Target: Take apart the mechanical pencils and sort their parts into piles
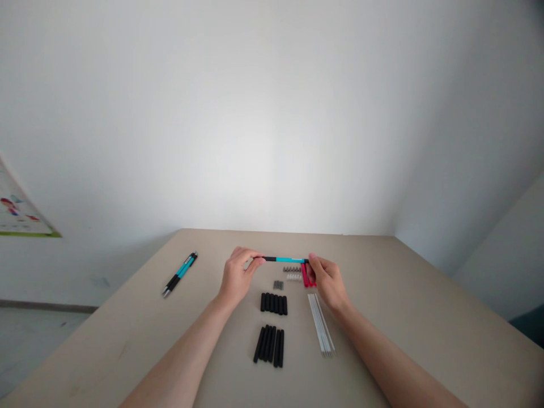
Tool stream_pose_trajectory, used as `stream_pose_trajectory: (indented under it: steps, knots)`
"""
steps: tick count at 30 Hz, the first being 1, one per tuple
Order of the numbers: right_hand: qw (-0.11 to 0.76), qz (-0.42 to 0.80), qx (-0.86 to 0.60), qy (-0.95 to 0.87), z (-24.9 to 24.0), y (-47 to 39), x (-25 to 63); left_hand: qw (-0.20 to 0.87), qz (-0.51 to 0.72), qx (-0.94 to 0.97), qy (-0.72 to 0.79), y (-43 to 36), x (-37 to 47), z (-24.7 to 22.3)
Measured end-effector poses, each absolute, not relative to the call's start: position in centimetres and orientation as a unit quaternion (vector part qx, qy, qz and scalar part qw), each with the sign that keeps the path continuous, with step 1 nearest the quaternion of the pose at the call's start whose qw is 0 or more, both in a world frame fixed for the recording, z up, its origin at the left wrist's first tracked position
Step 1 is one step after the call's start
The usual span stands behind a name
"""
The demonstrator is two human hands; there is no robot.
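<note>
A blue and black pen (290, 260) is held level above the far half of the table, stretched between my two hands. My left hand (238, 272) pinches its left end between thumb and fingers. At the other end, my right hand (328, 279) has its fingers closed on the black tip section, and those fingers hide that tip. Just below the pen lie small metal tips (292, 270), clear plastic pieces (294, 277) and springs (278, 285). Red barrels (305, 276) are partly covered by my right hand.
Short black tubes (274, 304) and longer black tubes (269, 345) lie in rows nearer me. White refills (322, 326) rest by my right wrist. Blue and black pens (180, 275) lie at the left of the beige table (365, 249), which meets a white wall.
</note>
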State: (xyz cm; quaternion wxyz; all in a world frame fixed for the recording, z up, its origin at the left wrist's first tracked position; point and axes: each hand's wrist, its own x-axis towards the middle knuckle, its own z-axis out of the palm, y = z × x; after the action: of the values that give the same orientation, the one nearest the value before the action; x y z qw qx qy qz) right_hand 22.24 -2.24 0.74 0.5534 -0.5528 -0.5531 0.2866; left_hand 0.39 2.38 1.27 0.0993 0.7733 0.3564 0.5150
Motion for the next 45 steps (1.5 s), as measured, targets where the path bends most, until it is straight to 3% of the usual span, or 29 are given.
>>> stream_pose_trajectory:
  steps: [8,18,34,41,45]
  knots:
    - [0.521,0.28,-0.559,-0.581,0.82,-2.43,21.96,0.017,0.438,0.799,0.411,2.55,-0.04,1.27]
    - [0.479,0.259,-0.548,-0.634,1.02,-2.62,22.45,0.094,0.415,0.789,0.444,2.43,0.2,1.18]
    - [0.522,0.214,-0.528,-0.635,1.11,-2.58,22.14,0.12,0.423,0.783,0.439,2.2,0.47,1.19]
    - [0.419,0.24,-0.571,-0.664,1.28,-2.72,21.89,0.115,0.435,0.776,0.441,2.31,0.41,1.25]
    - [0.439,0.218,-0.556,-0.672,1.41,-2.74,21.98,0.123,0.439,0.772,0.442,2.25,0.45,1.22]
